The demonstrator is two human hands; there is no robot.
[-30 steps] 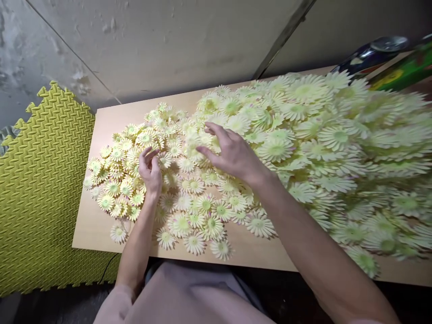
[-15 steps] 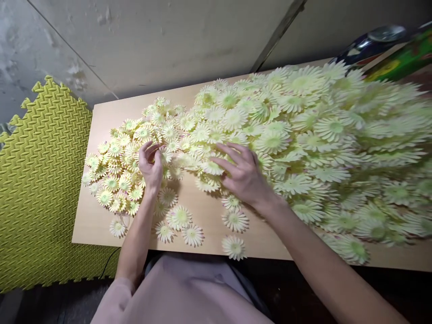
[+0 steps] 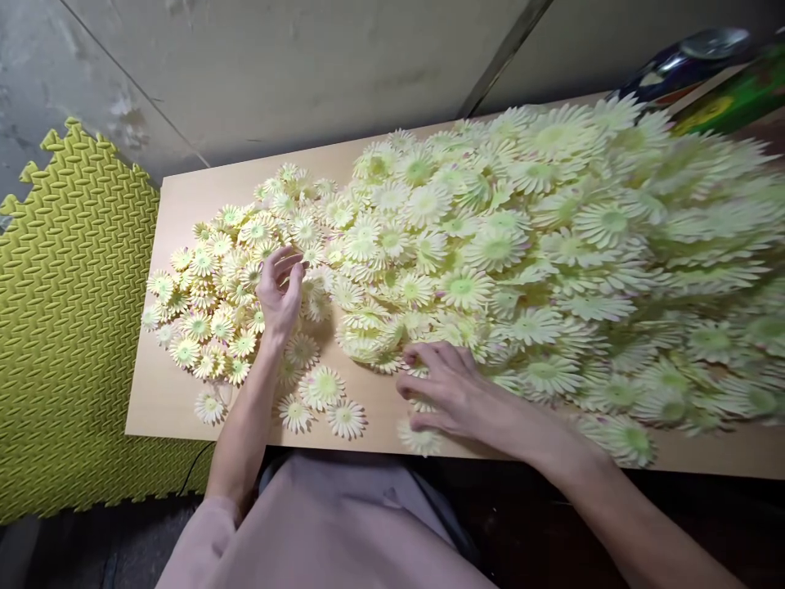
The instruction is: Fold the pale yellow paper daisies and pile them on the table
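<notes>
My left hand [image 3: 279, 301] is over the right part of a smaller heap of pale yellow artificial flower heads [image 3: 202, 262]. Its fingers are loosely curled, the thumb stands apart, and I see nothing held between them. Lower down and to the right, my right hand [image 3: 454, 393] reaches palm down over a few loose flower heads [image 3: 420, 439] by the table's front edge. Its fingers are spread and partly cover those flowers. Above and beyond it spreads a much larger heap of the same flower heads [image 3: 496, 245], with green centres and some purplish petal tips.
The light wooden table [image 3: 380, 413] stands against a grey wall [image 3: 307, 74]. Yellow interlocking foam mat [image 3: 74, 327] rises at the left end. A dark blue package [image 3: 680, 65] and a green one [image 3: 729, 102] lie at the back right. Several loose flowers [image 3: 322, 387] lie near the front.
My right hand has moved down from the large heap's left edge towards the table's front edge, over the loose flowers. My left hand has shifted slightly right and remains loosely curled.
</notes>
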